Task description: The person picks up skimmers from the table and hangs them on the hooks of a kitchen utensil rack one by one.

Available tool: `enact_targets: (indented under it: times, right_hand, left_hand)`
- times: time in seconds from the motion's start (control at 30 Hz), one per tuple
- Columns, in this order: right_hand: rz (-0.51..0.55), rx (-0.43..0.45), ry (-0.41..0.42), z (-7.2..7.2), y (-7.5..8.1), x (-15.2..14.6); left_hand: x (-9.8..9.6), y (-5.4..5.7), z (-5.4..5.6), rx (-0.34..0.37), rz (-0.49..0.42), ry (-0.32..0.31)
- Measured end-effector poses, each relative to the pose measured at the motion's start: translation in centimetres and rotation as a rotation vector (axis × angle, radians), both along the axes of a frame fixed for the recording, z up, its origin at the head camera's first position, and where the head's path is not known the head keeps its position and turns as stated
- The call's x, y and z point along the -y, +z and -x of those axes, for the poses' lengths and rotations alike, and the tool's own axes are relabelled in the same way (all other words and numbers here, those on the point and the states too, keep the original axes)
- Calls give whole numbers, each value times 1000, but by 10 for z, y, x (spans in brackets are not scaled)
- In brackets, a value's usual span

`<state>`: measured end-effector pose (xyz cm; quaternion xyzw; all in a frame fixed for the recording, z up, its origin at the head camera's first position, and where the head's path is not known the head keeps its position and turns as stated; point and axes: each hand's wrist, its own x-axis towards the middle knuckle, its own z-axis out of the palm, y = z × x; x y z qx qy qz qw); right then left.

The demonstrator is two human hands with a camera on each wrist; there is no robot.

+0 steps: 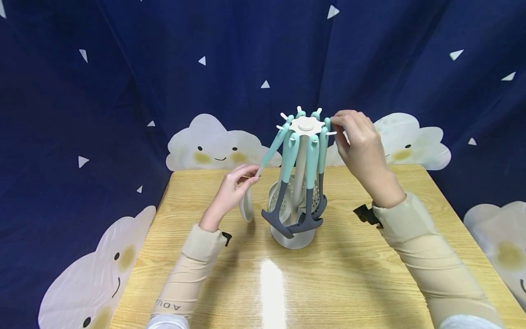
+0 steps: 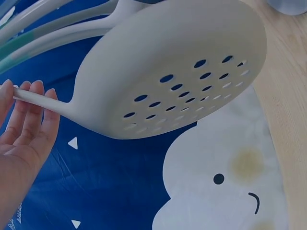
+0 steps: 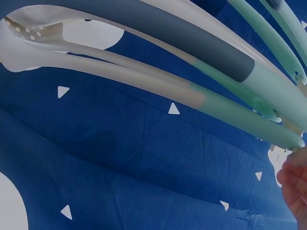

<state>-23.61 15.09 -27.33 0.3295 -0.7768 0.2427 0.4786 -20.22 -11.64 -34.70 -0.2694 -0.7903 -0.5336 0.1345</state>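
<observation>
A rotating utensil rack (image 1: 305,125) with a white top and round base stands on the table, with mint-handled kitchen utensils hanging from its hooks. My left hand (image 1: 237,185) pinches the pale neck of a skimmer (image 2: 168,43), whose mint handle slants up to the rack's left side. Its perforated bowl fills much of the left wrist view. High on the right, my right hand (image 1: 361,141) pinches the hook at the top end of a mint handle (image 3: 249,117); the fingers partly cover the contact. Dark grey utensil heads (image 1: 283,224) hang at the front.
The wooden table (image 1: 197,205) runs under the rack and both forearms. Behind it hangs a dark blue curtain (image 1: 230,55) with white triangles and smiling clouds. Other pale perforated heads (image 1: 277,201) hang inside the ring of utensils.
</observation>
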Motion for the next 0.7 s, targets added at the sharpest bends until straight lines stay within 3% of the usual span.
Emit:
enact_targets:
  times: [0.3,0.53,0.7]
  right_hand:
    - [-5,-2,2,0,0,0]
    - [-7,-4,3,0,0,0]
    - [4,-6,11,0,0,0]
  left_hand:
    - [-8,-4,-2,-39,1,-17]
    - [-10,-39,20,-56,-13,-34]
    - [-15,-42,20,-42,-26,-34]
